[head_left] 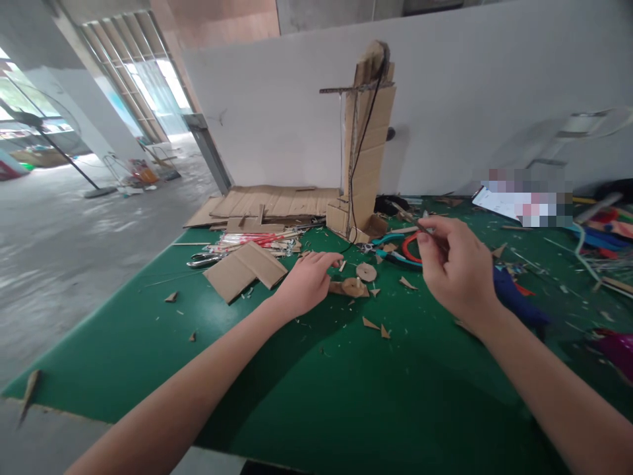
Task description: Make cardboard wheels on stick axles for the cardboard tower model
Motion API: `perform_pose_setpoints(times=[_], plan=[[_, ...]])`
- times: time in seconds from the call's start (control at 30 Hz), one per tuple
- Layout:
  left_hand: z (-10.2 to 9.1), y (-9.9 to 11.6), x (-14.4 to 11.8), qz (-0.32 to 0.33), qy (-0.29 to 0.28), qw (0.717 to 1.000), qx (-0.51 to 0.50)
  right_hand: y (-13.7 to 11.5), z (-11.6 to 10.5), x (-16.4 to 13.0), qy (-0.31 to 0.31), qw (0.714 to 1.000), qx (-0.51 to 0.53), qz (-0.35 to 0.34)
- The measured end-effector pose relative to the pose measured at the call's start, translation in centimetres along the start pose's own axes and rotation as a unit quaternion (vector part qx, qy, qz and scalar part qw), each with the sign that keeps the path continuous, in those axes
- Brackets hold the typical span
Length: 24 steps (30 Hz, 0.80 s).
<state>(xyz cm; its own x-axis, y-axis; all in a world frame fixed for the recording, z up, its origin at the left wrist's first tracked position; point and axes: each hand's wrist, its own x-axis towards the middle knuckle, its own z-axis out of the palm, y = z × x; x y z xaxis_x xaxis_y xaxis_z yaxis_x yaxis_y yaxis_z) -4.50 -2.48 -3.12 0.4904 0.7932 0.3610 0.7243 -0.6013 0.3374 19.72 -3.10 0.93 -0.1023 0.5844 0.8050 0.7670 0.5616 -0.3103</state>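
My left hand (307, 285) rests low over the table, fingers stretched to the right. Its thumb side is beside a small cardboard strip with a round disc (350, 287); whether it touches the strip I cannot tell. A loose cardboard disc (366, 272) lies just beyond. My right hand (457, 274) is raised, with thumb and forefinger pinched on a thin, dark, pointed strip (409, 216) whose kind is unclear. Pliers with blue handles (395, 258) and scissors with an orange-red handle (407, 249) lie left of that hand. Behind stands an upright cardboard tower (370, 145) with a black cord.
Flat cardboard sheets (281, 201), wrapped red-and-white sticks (252, 241) and cardboard squares (244, 269) lie at the left of the green table (277, 402). Scraps are scattered about. A phone (509, 208) leans at the back right, near coloured clutter (606, 237). A white panel (277, 112) borders the back.
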Motion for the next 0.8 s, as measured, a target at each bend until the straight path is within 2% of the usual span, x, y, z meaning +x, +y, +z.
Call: perform_pose_setpoints(times=[0.07, 0.17, 0.33, 0.43, 0.5, 0.6, 0.67, 0.73, 0.8], plan=[[-0.2, 0.4, 0.3, -0.027, 0.035, 0.996, -0.079, -0.5, -0.1, -0.1, -0.013, 1.000, 0.023, 0.015], [-0.8, 1.4, 1.3, -0.050, 0.062, 0.975, -0.205, -1.0, 0.3, -0.4, -0.056, 0.996, 0.070, 0.032], [-1.8, 3.0, 4.0, -0.033, 0.046, 0.908, -0.416, -1.2, 0.8, -0.4, -0.090, 0.990, 0.112, 0.012], [-2.3, 3.5, 5.4, -0.040, 0.042, 0.894, -0.445, -1.0, 1.0, -0.5, -0.093, 0.989, 0.119, 0.002], [-2.4, 3.8, 6.0, -0.045, 0.067, 0.889, -0.450, -0.9, 0.9, -0.6, -0.079, 0.990, 0.112, 0.011], [-2.3, 4.1, 6.6, -0.054, 0.098, 0.857, -0.503, -0.7, 0.8, -0.7, -0.029, 0.992, 0.113, 0.050], [-2.4, 4.4, 6.6, -0.065, 0.096, 0.837, -0.535, -0.5, 0.7, -0.8, 0.010, 0.988, 0.130, 0.078], [-3.1, 5.0, 6.4, -0.068, 0.089, 0.830, -0.546, 0.0, 0.7, -0.9, 0.049, 0.983, 0.149, 0.096], [-4.4, 5.9, 6.0, -0.056, 0.094, 0.833, -0.542, 0.6, 0.8, -1.0, 0.055, 0.983, 0.153, 0.091]])
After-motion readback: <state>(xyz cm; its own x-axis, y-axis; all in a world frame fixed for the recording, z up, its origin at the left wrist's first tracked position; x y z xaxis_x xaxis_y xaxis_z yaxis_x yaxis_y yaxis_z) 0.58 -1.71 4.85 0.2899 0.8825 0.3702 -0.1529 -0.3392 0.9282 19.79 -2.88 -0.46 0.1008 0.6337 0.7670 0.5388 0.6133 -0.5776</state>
